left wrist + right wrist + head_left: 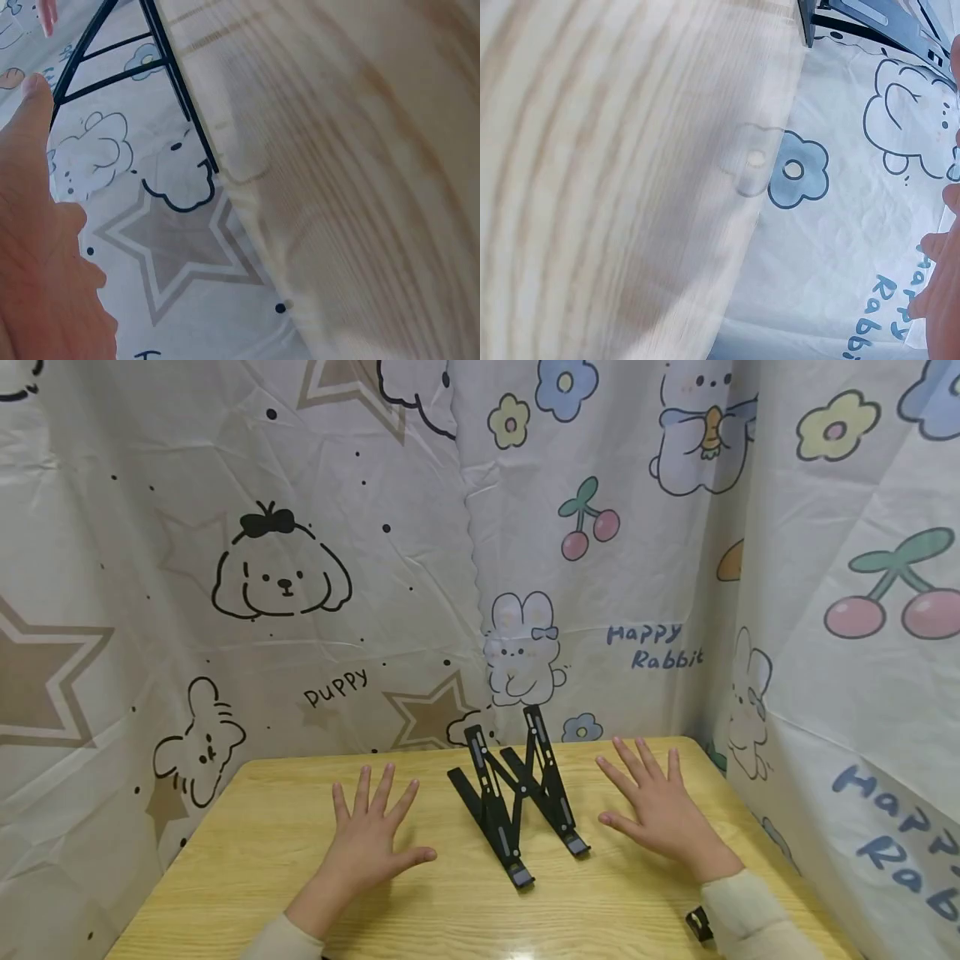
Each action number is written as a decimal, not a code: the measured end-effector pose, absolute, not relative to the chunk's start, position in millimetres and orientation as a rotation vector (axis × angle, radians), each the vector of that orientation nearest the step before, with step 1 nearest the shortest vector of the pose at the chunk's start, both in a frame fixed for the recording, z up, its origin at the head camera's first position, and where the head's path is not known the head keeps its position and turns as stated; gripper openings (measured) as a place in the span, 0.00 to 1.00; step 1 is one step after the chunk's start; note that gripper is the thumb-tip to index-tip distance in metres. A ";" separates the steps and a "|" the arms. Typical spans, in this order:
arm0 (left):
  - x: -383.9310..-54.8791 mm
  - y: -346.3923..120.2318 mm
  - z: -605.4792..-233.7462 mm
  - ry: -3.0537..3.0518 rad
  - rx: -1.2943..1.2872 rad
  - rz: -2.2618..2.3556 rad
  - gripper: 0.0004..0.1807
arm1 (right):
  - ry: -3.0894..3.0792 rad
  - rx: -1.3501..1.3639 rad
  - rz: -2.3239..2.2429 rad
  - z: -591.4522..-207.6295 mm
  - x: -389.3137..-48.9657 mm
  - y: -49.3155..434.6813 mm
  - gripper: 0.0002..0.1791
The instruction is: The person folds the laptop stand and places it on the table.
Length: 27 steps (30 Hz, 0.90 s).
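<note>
A black folding laptop stand point(517, 793) stands unfolded on the table, its two slotted arms raised toward the back and grey pads at its front ends. To its left, my left hand point(369, 843) hovers with fingers spread, touching nothing. My right hand point(663, 810) is spread in the same way on the other side, apart from the stand. Part of the stand point(124, 75) shows at the top of the left wrist view, beyond the left hand point(49, 255). In the right wrist view, the right hand point(945, 277) is mostly cut off, with the stand point(877, 22) at the top.
The light wood table point(247, 852) carries a small black object point(699, 924) beside the right sleeve, partly hidden by it; its kind is unclear. A printed curtain point(405, 568) with puppies, rabbits and flowers hangs behind the table and along both sides.
</note>
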State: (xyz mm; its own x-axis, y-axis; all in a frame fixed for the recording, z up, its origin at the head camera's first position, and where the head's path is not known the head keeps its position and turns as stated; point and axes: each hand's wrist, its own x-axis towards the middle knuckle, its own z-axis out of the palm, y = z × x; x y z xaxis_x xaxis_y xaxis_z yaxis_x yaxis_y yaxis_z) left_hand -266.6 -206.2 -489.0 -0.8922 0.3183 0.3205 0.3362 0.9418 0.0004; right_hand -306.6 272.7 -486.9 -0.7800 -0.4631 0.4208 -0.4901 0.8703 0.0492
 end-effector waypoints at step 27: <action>-255.3 -154.0 -485.7 -2.747 -0.205 -1.156 0.61 | -2.660 0.540 0.910 -493.7 -308.6 255.4 0.44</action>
